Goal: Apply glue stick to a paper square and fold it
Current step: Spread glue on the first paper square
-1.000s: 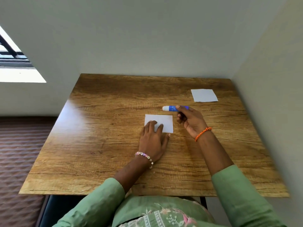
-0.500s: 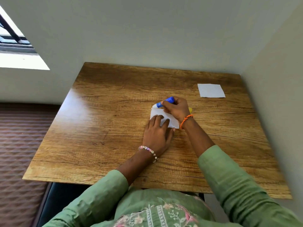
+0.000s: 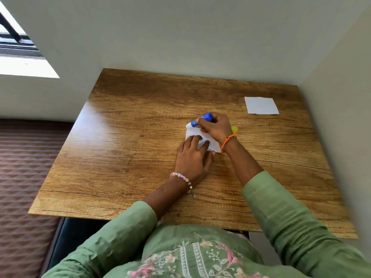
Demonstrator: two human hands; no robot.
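A white paper square (image 3: pixel 212 144) lies on the wooden table (image 3: pixel 140 137), mostly covered by my hands. My left hand (image 3: pixel 193 157) rests flat on its near edge, fingers spread, pinning it down. Over the far part of the paper, my right hand (image 3: pixel 215 128) grips a blue glue stick (image 3: pixel 201 119). The stick is tilted, with its white end down at the paper's far left corner. A small yellow cap (image 3: pixel 234 129) peeks out on the table just right of my right hand.
A second white paper square (image 3: pixel 261 105) lies at the table's far right corner. Walls close the table in at the back and on the right. A window (image 3: pixel 18 43) is at the upper left, and patterned floor (image 3: pixel 24 167) lies left of the table.
My right hand brought the glue stick from beyond the paper onto it and tilted the tip down to the sheet. My left hand stayed pressed on the paper.
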